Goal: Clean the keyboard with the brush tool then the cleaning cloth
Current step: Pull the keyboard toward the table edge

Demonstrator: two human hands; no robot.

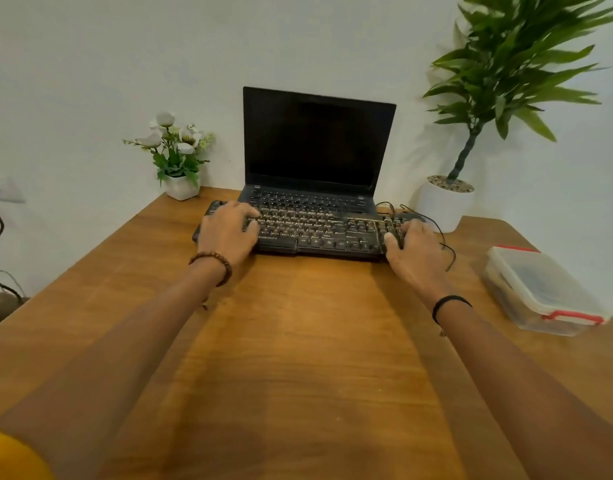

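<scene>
Head view:

- A black keyboard (pixel 318 230) is set across the far middle of the wooden counter (pixel 298 341). Its back edge is laid over the front of an open laptop (pixel 315 140), whose screen is dark.
- The left hand (pixel 227 233) is laid over the left end of the keyboard, palm down, with the fingers bent over the keys. Whether a grip is made there cannot be told: the thumb is hidden.
- The right hand (pixel 414 247) is clamped on the right end of the keyboard. The thumb is pressed on top of the keys and the fingers are wrapped round the end edge.
- A beaded bracelet (pixel 215 263) is worn on the left wrist and a black band (pixel 448 303) on the right.
- A thin black cable (pixel 436 226) is looped loosely beside and behind the right hand.
- A clear plastic box (pixel 540 292) with red clips is placed at the right edge of the counter, well apart from the keyboard. Its lid is on, and the contents are too blurred to be named.
- A small pot of white flowers (pixel 178 157) is placed left of the laptop, against the wall.
- A tall leafy plant (pixel 505 64) in a white pot is placed right of the laptop.
</scene>
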